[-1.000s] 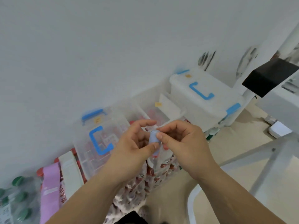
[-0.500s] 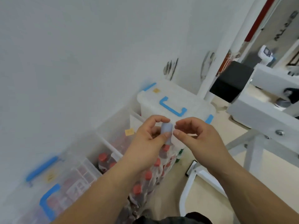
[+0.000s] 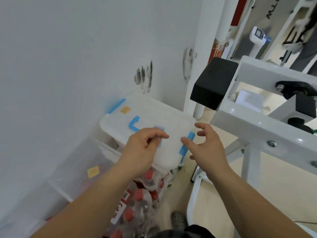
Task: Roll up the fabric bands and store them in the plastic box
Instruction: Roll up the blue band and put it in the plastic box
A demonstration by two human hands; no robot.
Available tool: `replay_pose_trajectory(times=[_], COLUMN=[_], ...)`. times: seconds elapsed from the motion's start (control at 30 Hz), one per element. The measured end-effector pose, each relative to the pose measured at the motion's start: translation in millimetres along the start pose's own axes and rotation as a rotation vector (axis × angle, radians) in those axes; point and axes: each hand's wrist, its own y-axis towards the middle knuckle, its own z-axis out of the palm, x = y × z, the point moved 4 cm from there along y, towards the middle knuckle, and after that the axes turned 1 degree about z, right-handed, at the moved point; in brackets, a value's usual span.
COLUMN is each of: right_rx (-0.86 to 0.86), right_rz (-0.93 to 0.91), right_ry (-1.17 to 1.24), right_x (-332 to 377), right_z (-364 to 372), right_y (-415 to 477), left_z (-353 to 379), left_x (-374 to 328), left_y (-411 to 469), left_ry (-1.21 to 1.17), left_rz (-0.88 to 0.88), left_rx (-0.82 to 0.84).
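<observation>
My left hand (image 3: 142, 148) pinches a small rolled pale-blue fabric band (image 3: 159, 134) between thumb and fingers, held just above the lid of a white plastic box (image 3: 154, 110). The box stands against the wall, its lid on, with a blue handle (image 3: 133, 125) and blue side clips. To the right, my right hand (image 3: 207, 145) hovers with fingers spread and nothing in it, beside the box's near blue clip (image 3: 186, 145).
A clear open bin with a yellow sticker (image 3: 93, 171) sits left of the box. Packs of red-capped bottles (image 3: 137, 194) lie below my arms. A white metal frame (image 3: 257, 124) with a black pad (image 3: 213, 83) stands close on the right, over a beige floor.
The view has swung right, bringing the white box under my hands. My right hand has let go of the rolled band and spread; my left hand alone holds it.
</observation>
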Motion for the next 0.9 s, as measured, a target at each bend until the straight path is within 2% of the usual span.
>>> replay_pose_trajectory(times=[0.2, 0.4, 0.47, 0.57, 0.67, 0.8, 0.9], right_rx=[0.021, 0.089, 0.094, -0.054, -0.142, 0.077, 0.306], right_rz=[-0.033, 0.018, 0.029, -0.04, -0.318, -0.589, -0.7], right_ry=[0.126, 0.406, 0.412, 0.121, -0.112, -0.378, -0.578], right_x=[-11, -30, -32, -25, 15, 84, 121], right_z=[13, 4, 0, -12, -14, 23, 73], right_y=[4, -2, -4, -1, -4, -3, 7], left_z=[5, 3, 3, -1, -15, -50, -79], left_x=[7, 8, 7, 5, 5, 12, 20], left_y=[6, 10, 10, 6, -3, -10, -10], left_ry=[0.1, 0.044, 0.026, -0.082, -0.144, -0.029, 0.08], left_rz=[0.055, 0.012, -0.003, -0.018, -0.003, 0.053, 0.054], left_rx=[-0.02, -0.006, -0.001, -0.009, -0.08, -0.277, -0.329])
